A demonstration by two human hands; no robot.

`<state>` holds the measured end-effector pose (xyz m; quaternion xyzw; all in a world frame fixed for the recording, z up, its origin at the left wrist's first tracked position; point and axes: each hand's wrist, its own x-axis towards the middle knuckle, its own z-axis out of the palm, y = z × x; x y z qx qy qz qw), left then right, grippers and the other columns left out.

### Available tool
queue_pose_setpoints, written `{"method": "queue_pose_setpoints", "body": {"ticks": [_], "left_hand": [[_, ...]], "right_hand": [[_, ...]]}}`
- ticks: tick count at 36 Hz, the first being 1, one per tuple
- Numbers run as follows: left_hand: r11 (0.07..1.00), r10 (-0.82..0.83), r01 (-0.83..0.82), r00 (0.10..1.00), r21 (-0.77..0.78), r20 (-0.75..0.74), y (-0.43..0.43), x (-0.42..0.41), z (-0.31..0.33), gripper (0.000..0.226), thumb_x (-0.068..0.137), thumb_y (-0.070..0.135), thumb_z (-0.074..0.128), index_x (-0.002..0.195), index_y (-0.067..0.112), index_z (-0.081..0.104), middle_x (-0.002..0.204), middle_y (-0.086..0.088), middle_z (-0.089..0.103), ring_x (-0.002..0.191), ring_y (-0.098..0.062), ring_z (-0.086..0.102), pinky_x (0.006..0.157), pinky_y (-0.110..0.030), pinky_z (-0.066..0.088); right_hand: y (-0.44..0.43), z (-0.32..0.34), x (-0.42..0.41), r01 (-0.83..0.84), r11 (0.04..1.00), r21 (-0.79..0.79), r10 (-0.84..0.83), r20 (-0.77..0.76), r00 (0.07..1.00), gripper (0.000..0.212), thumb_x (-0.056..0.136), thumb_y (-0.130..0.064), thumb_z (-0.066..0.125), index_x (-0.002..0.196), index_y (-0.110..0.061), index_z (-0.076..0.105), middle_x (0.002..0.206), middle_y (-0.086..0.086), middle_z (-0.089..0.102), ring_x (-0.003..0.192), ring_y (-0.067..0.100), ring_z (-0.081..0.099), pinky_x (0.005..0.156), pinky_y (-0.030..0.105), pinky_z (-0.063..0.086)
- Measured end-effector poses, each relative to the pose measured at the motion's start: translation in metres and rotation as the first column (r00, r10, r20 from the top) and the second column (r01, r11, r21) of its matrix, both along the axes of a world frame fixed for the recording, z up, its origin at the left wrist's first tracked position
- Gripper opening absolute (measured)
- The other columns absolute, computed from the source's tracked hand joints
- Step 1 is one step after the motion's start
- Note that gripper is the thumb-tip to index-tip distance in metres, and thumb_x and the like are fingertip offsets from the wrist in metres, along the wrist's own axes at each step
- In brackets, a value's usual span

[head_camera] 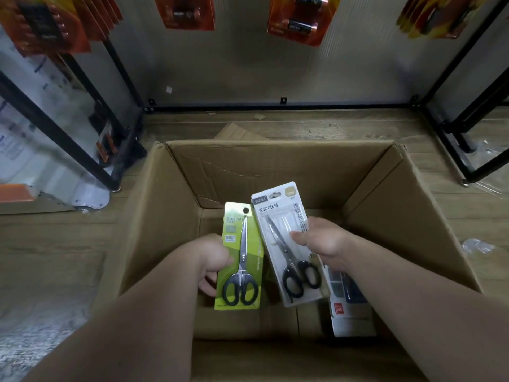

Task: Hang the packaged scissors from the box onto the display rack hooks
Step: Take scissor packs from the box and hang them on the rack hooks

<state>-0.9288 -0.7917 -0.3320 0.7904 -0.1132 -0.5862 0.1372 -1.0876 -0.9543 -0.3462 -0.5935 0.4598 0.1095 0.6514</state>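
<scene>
Pinching the left edge of a green scissors pack (239, 257) with the left grip (213, 260), thumb on the card's front, fingertips tucked behind and partly hidden. Held upright above the open cardboard box (275, 150), toward its left wall. Just beside it, touching or overlapping its upper right corner, a white scissors pack (283, 244), top leaning leftward. Clamped at its right edge by the right grip (322, 239), thumb across the print, other fingers out of sight behind. Lower in the box, against the near right corner, a third pack (349, 315), white with a red mark, half covered by the right forearm, contents hard to make out. Under the box, a wood-patterned floor (454, 216). Around it, black rack frames (82, 150) at left and right, cut off by the picture's sides. Along the top, blurred orange packages (300, 20) hanging, cropped. Near the floor's right edge, a crumpled scrap of clear plastic (476, 245).
</scene>
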Motion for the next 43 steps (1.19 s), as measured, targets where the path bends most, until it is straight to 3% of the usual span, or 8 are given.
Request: {"method": "queue_pose_setpoints", "body": {"ticks": [10, 14, 19, 23, 27, 31, 39, 43], "left_hand": [[0.996, 0.079, -0.081, 0.996, -0.047, -0.041, -0.003, 0.001, -0.002, 0.024, 0.107, 0.01, 0.039, 0.112, 0.019, 0.06, 0.101, -0.01, 0.076, 0.087, -0.027, 0.074, 0.072, -0.045, 0.06], [0.991, 0.112, -0.12, 0.987, -0.067, -0.112, -0.004, 0.0, -0.001, 0.025, 0.107, 0.009, 0.038, 0.119, 0.017, 0.059, 0.104, -0.012, 0.074, 0.089, -0.03, 0.073, 0.071, -0.047, 0.059], [0.986, 0.063, -0.096, 0.972, -0.138, -0.226, -0.007, -0.005, 0.009, 0.044, 0.104, -0.003, 0.03, 0.113, 0.022, 0.064, 0.115, -0.01, 0.072, 0.108, -0.033, 0.068, 0.082, -0.048, 0.059], [0.984, 0.075, -0.119, 0.951, -0.132, -0.299, -0.005, -0.004, 0.011, 0.05, 0.095, -0.013, 0.032, 0.124, 0.016, 0.061, 0.112, -0.014, 0.074, 0.105, -0.033, 0.07, 0.096, -0.053, 0.053], [0.978, 0.111, -0.165, 0.93, -0.128, -0.349, -0.006, -0.003, 0.008, 0.038, 0.098, 0.003, 0.049, 0.132, 0.017, 0.054, 0.112, -0.012, 0.075, 0.105, -0.032, 0.071, 0.101, -0.055, 0.049], [0.98, 0.09, -0.129, 0.967, -0.152, -0.24, -0.01, -0.004, 0.0, 0.033, 0.094, 0.02, 0.068, 0.126, 0.021, 0.061, 0.105, -0.007, 0.077, 0.101, -0.029, 0.072, 0.093, -0.053, 0.055], [0.992, -0.011, 0.003, 0.998, -0.125, -0.067, -0.007, 0.003, -0.006, 0.026, 0.095, 0.026, 0.068, 0.12, 0.028, 0.063, 0.108, -0.003, 0.075, 0.105, -0.028, 0.067, 0.086, -0.051, 0.05], [0.993, -0.009, 0.008, 1.0, -0.122, -0.004, -0.006, 0.006, -0.007, 0.023, 0.095, 0.027, 0.068, 0.117, 0.028, 0.063, 0.109, -0.004, 0.074, 0.105, -0.028, 0.066, 0.086, -0.048, 0.051]], "right_hand": [[0.007, -0.006, 0.004, -0.012, 0.989, 0.144, 0.001, 0.075, 0.997, 0.038, 0.096, -0.017, 0.058, 0.133, -0.014, 0.054, 0.125, 0.005, 0.068, 0.115, 0.026, 0.065, 0.104, 0.051, 0.047], [0.015, 0.003, 0.005, 0.033, 0.976, 0.216, -0.059, 0.117, 0.991, 0.021, 0.104, -0.009, 0.047, 0.122, -0.013, 0.057, 0.116, 0.01, 0.071, 0.105, 0.026, 0.07, 0.084, 0.04, 0.058], [0.025, -0.006, 0.014, 0.021, 0.986, 0.163, -0.039, 0.108, 0.993, 0.041, 0.098, -0.023, 0.059, 0.135, -0.01, 0.049, 0.127, 0.01, 0.066, 0.11, 0.026, 0.068, 0.096, 0.049, 0.054], [0.031, -0.002, 0.018, -0.059, 0.995, 0.085, 0.049, 0.119, 0.992, 0.026, 0.101, -0.01, 0.052, 0.126, -0.008, 0.059, 0.117, 0.012, 0.071, 0.106, 0.028, 0.07, 0.097, 0.048, 0.053], [0.037, -0.005, 0.02, -0.079, 0.996, 0.037, 0.073, 0.134, 0.988, 0.027, 0.101, -0.01, 0.051, 0.127, -0.009, 0.059, 0.116, 0.01, 0.072, 0.105, 0.028, 0.07, 0.097, 0.048, 0.053], [0.041, -0.006, 0.024, -0.07, 0.997, 0.038, 0.065, 0.127, 0.99, 0.028, 0.1, -0.013, 0.052, 0.128, -0.015, 0.057, 0.114, 0.008, 0.072, 0.101, 0.024, 0.071, 0.091, 0.042, 0.057], [0.036, 0.001, 0.022, -0.193, 0.976, 0.097, 0.19, 0.039, 0.981, 0.041, 0.101, -0.04, 0.053, 0.134, -0.016, 0.053, 0.128, 0.0, 0.065, 0.111, 0.016, 0.062, 0.093, 0.031, 0.049], [0.02, 0.009, 0.017, -0.337, 0.923, -0.185, 0.3, -0.2, 0.933, 0.065, 0.096, -0.066, 0.037, 0.128, -0.013, 0.056, 0.123, 0.007, 0.065, 0.111, 0.027, 0.063, 0.097, 0.042, 0.051]]}}
